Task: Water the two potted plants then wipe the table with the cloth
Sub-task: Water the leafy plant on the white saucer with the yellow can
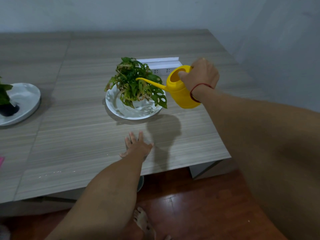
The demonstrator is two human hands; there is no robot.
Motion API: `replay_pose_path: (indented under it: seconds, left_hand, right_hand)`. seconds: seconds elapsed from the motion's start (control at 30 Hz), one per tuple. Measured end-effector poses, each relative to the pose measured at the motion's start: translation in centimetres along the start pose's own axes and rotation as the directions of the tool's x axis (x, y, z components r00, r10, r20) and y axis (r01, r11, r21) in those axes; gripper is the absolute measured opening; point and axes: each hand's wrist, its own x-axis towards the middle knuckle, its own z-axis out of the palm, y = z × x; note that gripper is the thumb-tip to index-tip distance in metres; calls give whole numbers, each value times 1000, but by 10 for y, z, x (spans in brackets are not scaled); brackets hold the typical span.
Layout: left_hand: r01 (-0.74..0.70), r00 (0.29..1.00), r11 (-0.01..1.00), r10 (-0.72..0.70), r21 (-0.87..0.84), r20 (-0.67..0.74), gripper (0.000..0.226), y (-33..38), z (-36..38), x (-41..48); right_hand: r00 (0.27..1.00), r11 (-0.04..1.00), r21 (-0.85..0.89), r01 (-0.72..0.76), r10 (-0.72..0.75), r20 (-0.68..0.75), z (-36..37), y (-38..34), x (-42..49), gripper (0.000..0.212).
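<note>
My right hand (200,77) grips the handle of a yellow watering can (180,90), held above the table and tilted left. Its long spout reaches into the leaves of a green holey-leaved plant (136,84) that stands on a white plate (119,108) in the middle of the table. My left hand (137,146) rests flat on the wooden table (83,135), fingers spread, in front of the plate. A second plant (4,96) in a dark pot sits on another white plate (27,101) at the left edge, partly cut off. A pink corner of something (1,161) shows at the far left.
A white power strip (161,66) lies behind the middle plant. Grey walls close the back and right. The table's front edge runs above a red-brown floor, where a bare foot (143,222) shows.
</note>
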Motion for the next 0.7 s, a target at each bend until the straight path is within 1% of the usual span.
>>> replay_pose_path:
  seconds: [0.17,0.4,0.53,0.7]
  left_hand:
    - [-1,1000,1000,1,-17,1,90,0,-2,-2]
    - [12,1000,999,-12,-31,3,92,2,-2,-3]
    - [14,1000,999,-14,-39,2,92,1,-2,-3]
    - [7,1000,1000,-7,-6,-2,90,0,1,2]
  right_hand:
    - [999,999,20,-26,26,-23,-2,2,2,33]
    - [1000,998,67,7,-8,6,6,-4,-3,26]
    - [999,999,50,15,-16,31,8,-5,-5,36]
    - [999,999,31,-39,39,3,4,6,-1,37]
